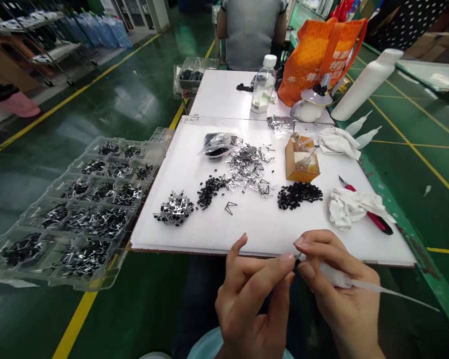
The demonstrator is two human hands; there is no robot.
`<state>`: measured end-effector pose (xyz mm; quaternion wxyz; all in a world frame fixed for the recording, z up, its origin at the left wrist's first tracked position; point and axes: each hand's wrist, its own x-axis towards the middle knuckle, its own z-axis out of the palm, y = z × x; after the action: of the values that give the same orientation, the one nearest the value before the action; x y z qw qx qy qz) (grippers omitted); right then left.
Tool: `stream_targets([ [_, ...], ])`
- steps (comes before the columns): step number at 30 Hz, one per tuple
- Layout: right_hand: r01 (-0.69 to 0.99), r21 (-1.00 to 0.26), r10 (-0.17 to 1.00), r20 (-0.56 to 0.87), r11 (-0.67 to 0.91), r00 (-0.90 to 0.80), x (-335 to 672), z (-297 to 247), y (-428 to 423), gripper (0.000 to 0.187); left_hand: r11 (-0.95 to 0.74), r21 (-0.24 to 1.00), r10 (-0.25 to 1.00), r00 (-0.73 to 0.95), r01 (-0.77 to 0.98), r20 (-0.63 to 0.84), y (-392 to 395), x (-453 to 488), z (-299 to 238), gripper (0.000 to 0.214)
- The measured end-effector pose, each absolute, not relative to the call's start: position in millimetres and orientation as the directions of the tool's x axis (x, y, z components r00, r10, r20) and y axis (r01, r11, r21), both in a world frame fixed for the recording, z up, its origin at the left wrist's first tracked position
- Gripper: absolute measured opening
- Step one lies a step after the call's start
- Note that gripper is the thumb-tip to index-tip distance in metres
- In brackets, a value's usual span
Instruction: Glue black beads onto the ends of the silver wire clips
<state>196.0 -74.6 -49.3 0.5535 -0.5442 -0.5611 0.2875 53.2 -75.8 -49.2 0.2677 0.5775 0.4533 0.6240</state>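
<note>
Both my hands are raised just in front of the white foam board (209,224). My left hand (250,299) pinches a tiny dark part between thumb and forefinger. My right hand (336,289) is closed on a thin white dropper tool (359,285) whose long tip trails off to the right. The fingertips of both hands meet at the small part. On the board lie a heap of bent metal clips (249,167), two piles of small black parts (298,194) (209,190), one single clip (230,207) and a pile of joined pieces (175,209).
A clear tray (78,209) with several compartments of parts sits to the left. On the board are a small brown box (301,162), crumpled white cloths (349,207), a red-handled knife (366,207) and a plastic bag (219,144). Farther back stand a bottle (264,85), an orange bag (322,50) and a seated person (250,30).
</note>
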Motion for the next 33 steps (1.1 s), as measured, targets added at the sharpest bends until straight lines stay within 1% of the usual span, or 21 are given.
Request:
stream_targets([
  [4,0.351,-0.902,0.91,0.343,0.25,0.232,192.7,-49.6,-74.5,0.019,-0.46,0.865,0.848,-0.189,0.2,0.495,-73.5,52.5,-50.3,0.057],
  [7,0.363,-0.902,0.906,0.339,0.236,0.254,189.6,-52.9,-73.9,0.015,-0.443,0.871,0.857,-0.185,0.212,0.481,-71.7,53.7,-50.8,0.055],
  [9,0.355,-0.911,0.913,0.314,0.211,0.261,189.3,-58.5,-73.3,0.014,-0.409,0.887,0.872,-0.194,0.216,0.449,-70.6,54.3,-52.7,0.05],
  [11,0.33,-0.931,0.926,0.254,0.156,0.278,192.5,-66.6,-71.2,0.018,-0.377,0.894,0.883,-0.197,0.243,0.426,-68.3,51.4,-57.4,0.044],
  [13,0.312,-0.947,0.927,0.176,0.069,0.332,200.5,-75.5,-66.0,0.025,-0.351,0.868,0.87,-0.219,0.353,0.441,-63.7,41.3,-65.2,0.038],
  [15,0.339,-0.94,0.907,0.115,-0.033,0.405,212.7,-83.2,-57.7,0.036,-0.297,0.796,0.827,-0.275,0.527,0.49,-57.1,22.5,-75.1,0.03],
  [16,0.365,-0.927,0.896,0.086,-0.089,0.435,219.7,-86.2,-52.9,0.041,-0.262,0.768,0.805,-0.307,0.584,0.508,-53.4,10.6,-80.2,0.027],
  [18,0.406,-0.892,0.875,0.023,-0.2,0.483,233.3,-90.5,-44.0,0.048,-0.204,0.728,0.773,-0.349,0.655,0.53,-46.4,-15.3,-90.2,0.023],
  [20,0.394,-0.88,0.852,-0.022,-0.265,0.522,243.6,-93.7,-37.5,0.048,-0.151,0.681,0.764,-0.353,0.716,0.54,-41.2,-38.8,-99.6,0.021],
  [23,0.341,-0.907,0.848,-0.032,-0.248,0.53,249.8,-98.6,-33.6,0.046,-0.106,0.601,0.777,-0.311,0.792,0.547,-37.8,-61.6,-112.5,0.019],
  [26,0.378,-0.89,0.864,-0.035,-0.256,0.502,249.0,-103.1,-34.2,0.054,-0.088,0.541,0.79,-0.272,0.836,0.549,-37.9,-70.3,-122.8,0.02],
  [29,0.434,-0.859,0.876,-0.035,-0.272,0.48,247.8,-104.6,-35.6,0.059,-0.085,0.513,0.785,-0.259,0.854,0.562,-37.6,-72.3,-128.7,0.027],
  [33,0.476,-0.836,0.876,-0.012,-0.274,0.482,246.5,-102.6,-35.1,0.06,-0.096,0.505,0.764,-0.261,0.858,0.589,-33.7,-72.6,-130.7,0.031],
])
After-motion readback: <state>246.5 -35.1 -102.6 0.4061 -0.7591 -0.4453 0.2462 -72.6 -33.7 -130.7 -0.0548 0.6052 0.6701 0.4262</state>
